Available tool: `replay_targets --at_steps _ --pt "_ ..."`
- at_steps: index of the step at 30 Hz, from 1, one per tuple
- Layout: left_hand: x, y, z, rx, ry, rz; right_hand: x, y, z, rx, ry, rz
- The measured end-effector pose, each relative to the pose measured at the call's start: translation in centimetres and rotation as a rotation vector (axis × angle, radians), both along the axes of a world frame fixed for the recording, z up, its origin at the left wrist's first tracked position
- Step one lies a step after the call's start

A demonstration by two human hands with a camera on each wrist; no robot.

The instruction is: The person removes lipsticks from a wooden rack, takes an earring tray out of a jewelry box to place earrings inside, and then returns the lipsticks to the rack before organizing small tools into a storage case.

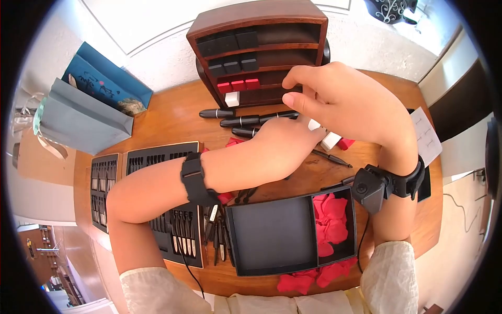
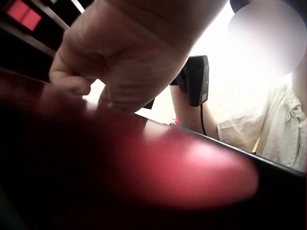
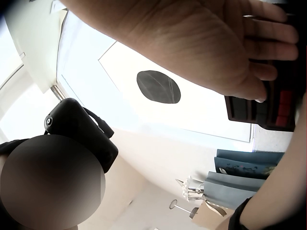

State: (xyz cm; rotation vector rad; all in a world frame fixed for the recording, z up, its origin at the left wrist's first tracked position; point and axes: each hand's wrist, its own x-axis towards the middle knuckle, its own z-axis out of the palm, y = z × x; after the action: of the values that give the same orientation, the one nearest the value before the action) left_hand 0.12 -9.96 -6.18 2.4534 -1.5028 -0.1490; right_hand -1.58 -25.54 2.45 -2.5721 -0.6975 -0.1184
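My left hand (image 1: 287, 141) reaches across the table to the right and pinches a small white box (image 1: 314, 124) between thumb and fingers. Its fingertips are partly hidden behind my right hand (image 1: 345, 104). In the left wrist view, the curled fingers (image 2: 72, 86) show beside a bright white patch. Close by on the table lie another white box (image 1: 330, 140) and a red box (image 1: 345, 143). My right hand is raised before the wooden shelf (image 1: 298, 55), its fingers loosely bent and holding nothing. On the bottom shelf stands a white box (image 1: 232, 99); red boxes (image 1: 238, 85) and black boxes fill spots above.
Thick black pens (image 1: 239, 121) lie before the shelf. A black two-part tray (image 1: 274, 235) holds red petals (image 1: 330, 225) in its right part. Slotted black cases (image 1: 185, 235) with thin tools lie left. Blue gift bags (image 1: 89, 118) stand at the far left.
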Motion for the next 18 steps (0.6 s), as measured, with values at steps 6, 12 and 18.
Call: replay_targets --at_steps 6,12,18 --pt "-2.1 2.6 3.2 -0.269 -0.11 0.011 0.2 -0.5 -0.6 -0.04 -0.065 0.013" --pt "-1.8 6.3 4.1 -0.217 -0.588 0.0 0.1 -0.3 -1.0 -0.091 0.065 0.167" --pt "-1.1 8.4 3.8 -0.077 -1.124 -0.153 -0.2 0.1 -0.2 -0.122 0.126 0.105"
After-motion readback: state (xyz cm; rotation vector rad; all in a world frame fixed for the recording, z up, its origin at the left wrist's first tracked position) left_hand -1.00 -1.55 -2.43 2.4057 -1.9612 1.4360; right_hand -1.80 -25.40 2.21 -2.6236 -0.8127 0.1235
